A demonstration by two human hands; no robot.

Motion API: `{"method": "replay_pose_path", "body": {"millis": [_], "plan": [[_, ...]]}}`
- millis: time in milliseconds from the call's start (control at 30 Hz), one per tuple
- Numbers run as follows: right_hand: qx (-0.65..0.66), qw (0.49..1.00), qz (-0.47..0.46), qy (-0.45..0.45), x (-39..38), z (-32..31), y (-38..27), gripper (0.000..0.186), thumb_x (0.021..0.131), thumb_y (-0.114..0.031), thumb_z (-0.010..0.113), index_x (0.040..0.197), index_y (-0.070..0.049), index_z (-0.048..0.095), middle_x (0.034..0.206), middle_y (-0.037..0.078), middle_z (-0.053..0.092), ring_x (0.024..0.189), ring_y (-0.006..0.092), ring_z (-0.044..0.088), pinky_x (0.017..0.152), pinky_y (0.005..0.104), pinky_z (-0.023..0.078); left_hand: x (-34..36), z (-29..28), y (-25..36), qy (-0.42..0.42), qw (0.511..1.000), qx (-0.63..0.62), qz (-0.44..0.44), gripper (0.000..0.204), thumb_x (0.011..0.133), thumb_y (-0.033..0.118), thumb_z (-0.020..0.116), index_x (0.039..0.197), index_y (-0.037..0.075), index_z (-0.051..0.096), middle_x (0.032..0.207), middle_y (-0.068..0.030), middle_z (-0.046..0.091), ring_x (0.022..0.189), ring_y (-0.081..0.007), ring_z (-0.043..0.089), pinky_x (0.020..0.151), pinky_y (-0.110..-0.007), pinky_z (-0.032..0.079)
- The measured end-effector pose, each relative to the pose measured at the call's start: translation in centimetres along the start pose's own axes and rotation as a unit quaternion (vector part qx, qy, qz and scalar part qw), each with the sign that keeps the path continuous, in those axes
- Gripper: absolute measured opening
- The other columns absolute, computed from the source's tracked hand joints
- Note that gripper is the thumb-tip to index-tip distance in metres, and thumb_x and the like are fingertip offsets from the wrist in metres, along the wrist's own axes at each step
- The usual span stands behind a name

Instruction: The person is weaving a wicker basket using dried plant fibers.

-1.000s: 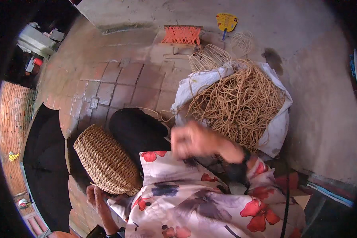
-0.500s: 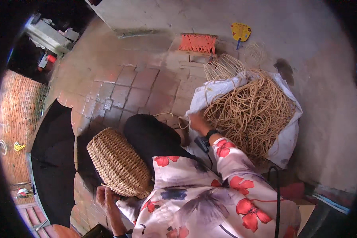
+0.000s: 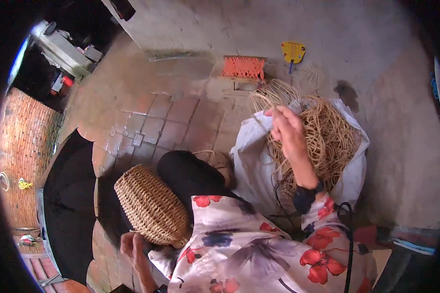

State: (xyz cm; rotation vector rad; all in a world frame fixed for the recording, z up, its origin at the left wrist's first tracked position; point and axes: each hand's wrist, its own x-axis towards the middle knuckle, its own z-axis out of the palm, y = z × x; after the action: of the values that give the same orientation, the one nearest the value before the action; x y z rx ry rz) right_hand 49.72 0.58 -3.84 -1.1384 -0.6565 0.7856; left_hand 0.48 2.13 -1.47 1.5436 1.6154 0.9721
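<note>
A woven rope basket (image 3: 154, 205), tan and barrel-shaped, lies tilted against my dark-clad leg. At its lower left edge is my left hand (image 3: 133, 248), fingers bent and pressed together; whatever they hold is hidden. My right hand (image 3: 287, 133) is raised over a white woven sack (image 3: 249, 154) filled with a tangled heap of tan rope (image 3: 335, 141). Its fingers are curled toward the sack's far left rim, and I cannot make out whether a strand lies in them. A thin length of cord (image 3: 204, 152) loops by my foot, left of the sack.
Beyond the sack stand a low stool with an orange woven seat (image 3: 243, 67) and a wire frame (image 3: 278, 93). A yellow hand fan (image 3: 293, 52) lies near the wall. At left is a large black umbrella-like cloth (image 3: 68, 205) near a brick wall (image 3: 24, 156).
My right hand has moved from the sack's left edge up and to the right, over the rope heap. The left hand stays by the basket. The whole view has shifted slightly.
</note>
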Motion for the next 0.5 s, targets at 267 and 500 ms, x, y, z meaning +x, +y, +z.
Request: {"method": "replay_pose_path", "body": {"millis": [267,500], "plan": [[-0.13,0.846,-0.328,-0.399,-6.8,11.8,-5.3,0.022,0.08,-0.008,0.061,0.101,-0.001,0.064,0.075,0.01,0.058,0.064,0.0284,0.061,0.054,0.0369,0.049,0.2,5.9,15.5,-0.227,0.959,-0.127,0.109,0.084,0.069,0.008,0.077,0.142,0.006,0.036,0.14,-0.0091,0.041,0.093,-0.0158,0.057,0.084,-0.032,0.05],[-0.153,0.843,-0.281,-0.432,-7.3,13.5,-6.0,0.021,0.08,-0.013,0.072,0.096,-0.003,0.064,0.077,0.01,0.057,0.065,0.0255,0.062,0.052,0.0352,0.047,0.9,8.5,14.5,-0.525,0.819,-0.206,-0.104,0.028,0.099,0.022,0.054,0.117,0.001,0.052,0.099,-0.0049,0.061,0.096,-0.0131,0.06,0.084,-0.027,0.048]]}}
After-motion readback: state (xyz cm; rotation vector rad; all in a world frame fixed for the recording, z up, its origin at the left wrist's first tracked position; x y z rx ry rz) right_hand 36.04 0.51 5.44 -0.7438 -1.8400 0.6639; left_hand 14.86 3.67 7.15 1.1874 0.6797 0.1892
